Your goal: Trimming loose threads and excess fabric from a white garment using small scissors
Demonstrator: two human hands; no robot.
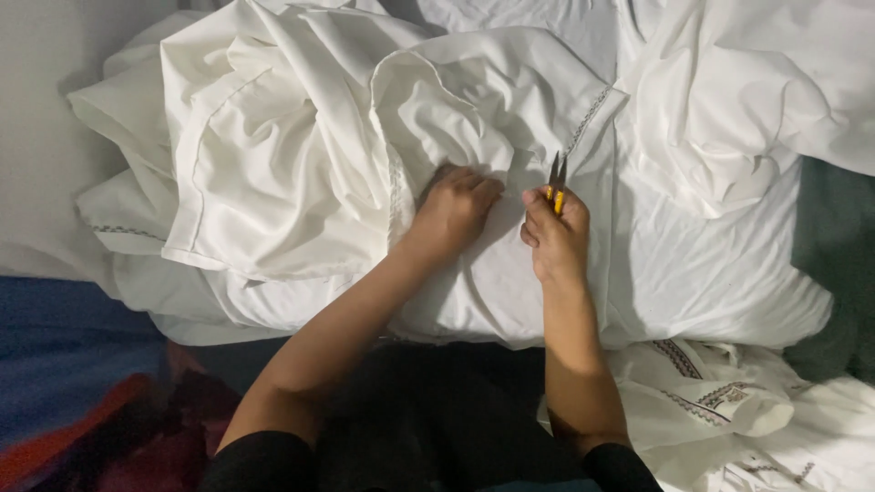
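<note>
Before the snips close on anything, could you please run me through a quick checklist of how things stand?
1. Right hand grips the yellow-handled snips: ok.
2. Blades point away from the body: ok.
3. Left hand presses the white fabric flat: ok.
4. Left fingers clear of the blades, a small gap shows: ok.
5. Thread between the blades: cannot tell, too small.
6. Embroidered trim lies clear of the tips: cannot tell.
</note>
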